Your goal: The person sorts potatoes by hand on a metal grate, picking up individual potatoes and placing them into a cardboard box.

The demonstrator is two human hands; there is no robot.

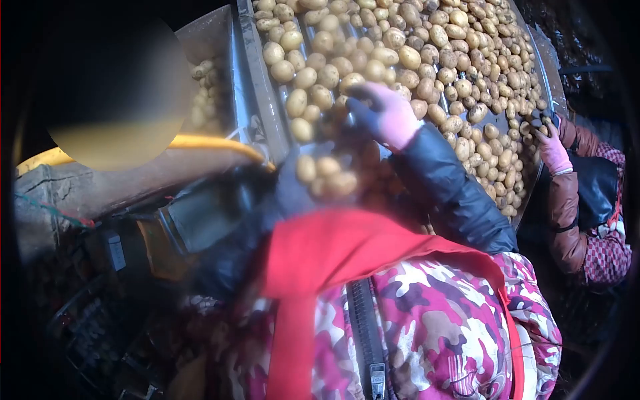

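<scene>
My right hand (390, 119), in a pink glove with dark fingers, reaches over the potatoes (460, 40) at the near edge of the sorting table. Its fingers are spread and slightly curved, with fingertips close above the potatoes. Lower and to the left, my left hand (292, 175) is a dark, blurred shape in a glove. Several potatoes (327, 177) lie right beside or in it, and its fingers are smeared, so I cannot tell whether it grips them. A red apron (333, 250) covers my chest just below.
A metal side rail (263, 80) bounds the table on the left, with more potatoes (203, 93) in a bay beyond. A yellow hose (213, 142) runs along a ledge. To the right, a co-worker's pink-gloved hand (553, 148) is at the table's edge. A blurred round shape blocks the upper left.
</scene>
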